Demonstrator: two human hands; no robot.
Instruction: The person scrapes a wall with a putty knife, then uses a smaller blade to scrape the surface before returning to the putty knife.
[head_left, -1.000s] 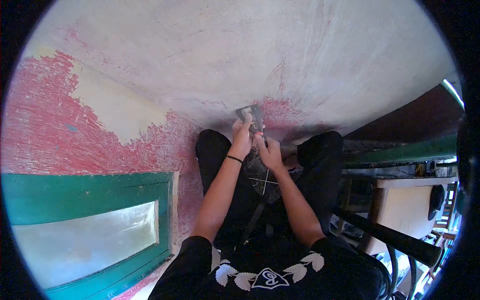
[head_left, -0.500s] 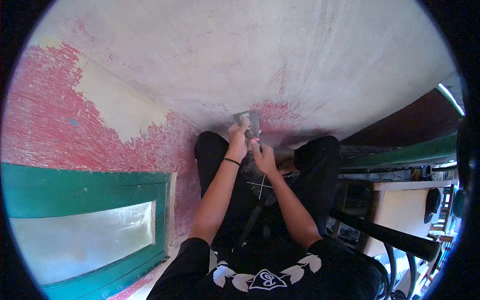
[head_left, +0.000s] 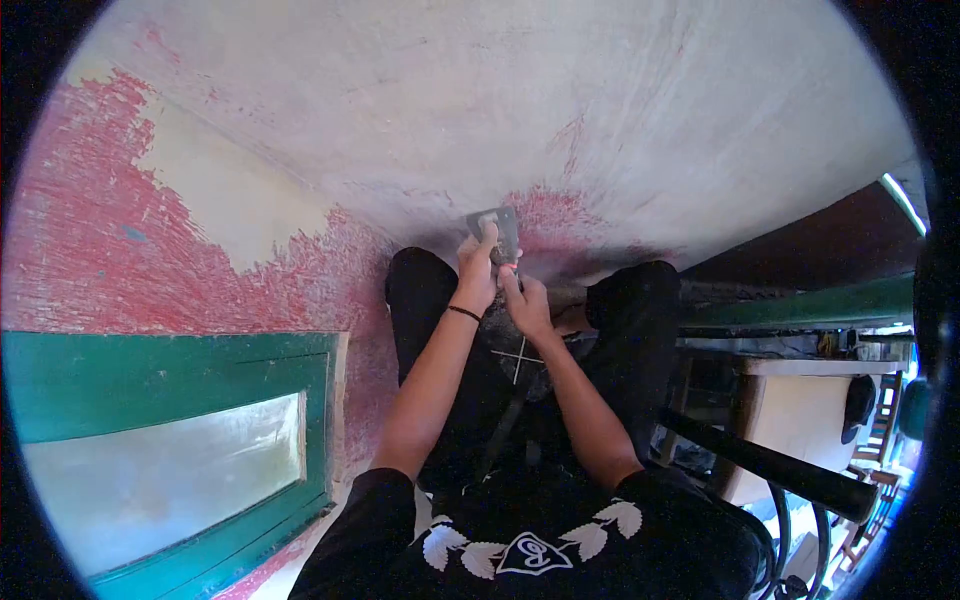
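A paint scraper [head_left: 508, 228] with a wide grey blade is held in both hands in front of the wall [head_left: 420, 110]. My left hand [head_left: 476, 274] grips it near the blade, the thumb lying along the flat metal. Lower down, my right hand [head_left: 528, 308] is closed around the handle, where a bit of red shows. The blade's top edge is close to a patch of red paint [head_left: 548, 212] on the pale, scuffed wall. Both hands are between my raised knees, and part of the handle is hidden by fingers.
On the left, flaking red paint [head_left: 90, 220] covers the wall above a green-framed window [head_left: 165, 380]. A dark chair armrest [head_left: 770, 465] and a pale tabletop [head_left: 810, 415] stand at the right, below a green beam [head_left: 800, 305].
The camera view has shifted slightly, and the scraper with both hands sits a little higher in it. The grip of both hands looks the same.
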